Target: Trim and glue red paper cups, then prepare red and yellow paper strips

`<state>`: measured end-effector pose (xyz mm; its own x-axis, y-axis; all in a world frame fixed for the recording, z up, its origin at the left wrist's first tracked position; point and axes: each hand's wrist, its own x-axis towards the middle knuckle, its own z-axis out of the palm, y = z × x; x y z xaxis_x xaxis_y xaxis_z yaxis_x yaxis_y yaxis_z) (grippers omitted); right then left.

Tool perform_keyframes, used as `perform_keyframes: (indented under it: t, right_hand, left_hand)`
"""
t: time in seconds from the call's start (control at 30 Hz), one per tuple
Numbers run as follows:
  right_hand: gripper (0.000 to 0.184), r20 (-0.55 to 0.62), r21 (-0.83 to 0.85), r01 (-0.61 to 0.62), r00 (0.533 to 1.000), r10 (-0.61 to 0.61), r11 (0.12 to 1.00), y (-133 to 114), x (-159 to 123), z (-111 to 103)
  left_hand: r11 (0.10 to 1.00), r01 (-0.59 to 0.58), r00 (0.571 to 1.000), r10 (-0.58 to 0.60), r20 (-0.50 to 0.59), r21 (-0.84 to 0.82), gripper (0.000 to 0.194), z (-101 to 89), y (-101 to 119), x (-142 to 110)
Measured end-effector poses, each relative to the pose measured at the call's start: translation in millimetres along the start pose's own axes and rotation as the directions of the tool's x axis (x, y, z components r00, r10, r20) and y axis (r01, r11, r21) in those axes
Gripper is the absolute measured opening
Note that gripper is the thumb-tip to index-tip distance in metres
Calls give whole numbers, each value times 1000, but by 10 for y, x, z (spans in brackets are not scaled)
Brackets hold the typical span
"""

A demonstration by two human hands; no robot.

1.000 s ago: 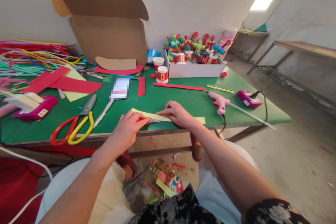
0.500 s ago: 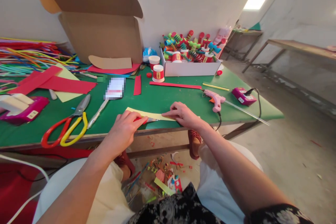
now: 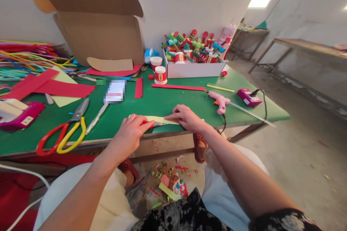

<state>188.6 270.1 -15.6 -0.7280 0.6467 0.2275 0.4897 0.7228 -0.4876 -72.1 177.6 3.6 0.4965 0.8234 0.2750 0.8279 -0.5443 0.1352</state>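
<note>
A pale yellow paper strip [image 3: 159, 120] lies lengthwise along the front edge of the green table, between my hands. My left hand [image 3: 131, 131] is closed at its left part, thumb and forefinger stretched along it. Just under that thumb shows a small red and grey pointed tool [image 3: 157, 124]; its kind is not clear, as most of it is covered. My right hand [image 3: 187, 118] pinches the strip's right part, forefinger pointing left on top of the paper. The strip's right end sticks out slightly past this hand.
Red-and-yellow-handled scissors [image 3: 65, 130] lie left, near a wrapped stick [image 3: 96, 119]. A pink glue gun [image 3: 221, 103] with its cord lies right, beside a purple power socket [image 3: 249, 98]. Behind are a red strip [image 3: 179, 87], paper cups [image 3: 160, 75] and a white box [image 3: 195, 70] of colourful toys.
My left hand has shifted slightly along the strip and now covers more of the red tool. The right hand keeps its hold. The view has moved a little.
</note>
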Motion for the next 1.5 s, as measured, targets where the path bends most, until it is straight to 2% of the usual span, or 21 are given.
perform_keyframes:
  t: [0.27, 0.57, 1.1, 1.5]
  right_hand:
    - [40, 8, 9, 5, 1000, -5, 1000, 2, 17, 8]
    - [31, -55, 28, 5, 999, -4, 1000, 58, -194, -182]
    - [34, -55, 12, -34, 998, 35, 999, 73, -206, -122]
    - [41, -43, 1, -49, 998, 49, 999, 67, -204, -130]
  left_hand:
    - [999, -29, 1000, 28, 3, 21, 59, 29, 87, 86]
    - [999, -47, 999, 47, -20, 6, 57, 59, 60, 62]
    - [996, -82, 996, 83, -32, 15, 57, 66, 154, 128]
    - [998, -69, 997, 69, 21, -14, 60, 91, 273, 200]
